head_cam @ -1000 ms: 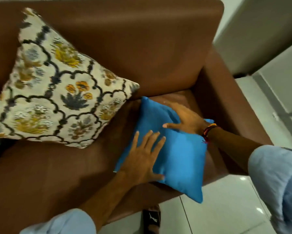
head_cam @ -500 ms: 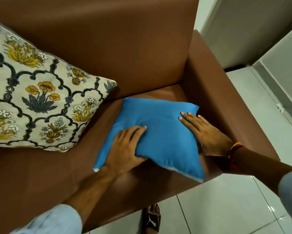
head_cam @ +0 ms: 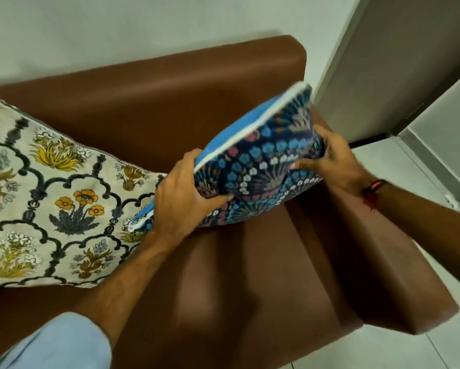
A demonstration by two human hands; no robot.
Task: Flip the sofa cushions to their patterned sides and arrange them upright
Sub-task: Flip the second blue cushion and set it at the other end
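A small cushion [head_cam: 261, 166], plain blue on one face and dark blue floral on the other, is lifted off the brown sofa seat [head_cam: 250, 262] and tilted, its patterned side toward me. My left hand [head_cam: 181, 198] grips its lower left corner. Its right edge is held by my right hand [head_cam: 332, 161]. A large cream cushion with yellow flowers [head_cam: 56, 198] leans pattern-out against the sofa back [head_cam: 157, 110] at the left, its right corner just behind my left hand.
The sofa's right armrest [head_cam: 378, 249] runs beside the seat. Beyond it lie white floor tiles [head_cam: 423, 195] and a grey door or panel [head_cam: 396, 62]. A pale wall [head_cam: 117, 27] rises behind the sofa.
The blue cushion lay flat on the seat with both hands resting on it; now both hands grip it, it is raised and turned, and its patterned face shows.
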